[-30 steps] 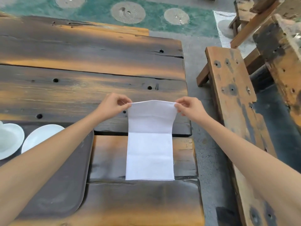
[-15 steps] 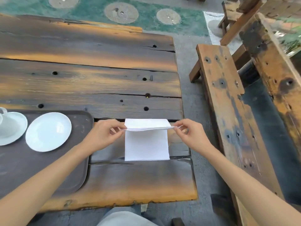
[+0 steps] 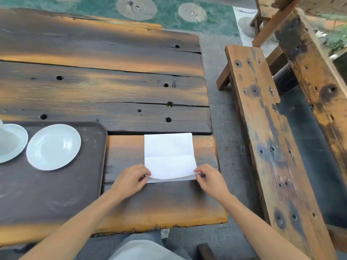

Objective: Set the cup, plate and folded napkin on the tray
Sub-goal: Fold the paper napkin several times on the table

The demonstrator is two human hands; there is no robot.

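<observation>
The plate (image 3: pixel 53 146) is held in the tray (image 3: pixel 56 194); the napkin (image 3: pixel 169 152) is pinched by both hands (image 3: pixel 131 178) (image 3: pixel 211 180).

Items counted: one napkin (image 3: pixel 169 156), white, lying on the bench (image 3: pixel 112 87). One tray (image 3: pixel 56 194), dark brown, at near left. One plate (image 3: pixel 53 146) on the tray. One saucer (image 3: pixel 13 142) at the left edge, partly cut off, carrying one cup (image 3: pixel 4 136). Two hands: left hand (image 3: pixel 131 180), right hand (image 3: pixel 211 180). One wooden seat (image 3: pixel 262 128) at right.
</observation>
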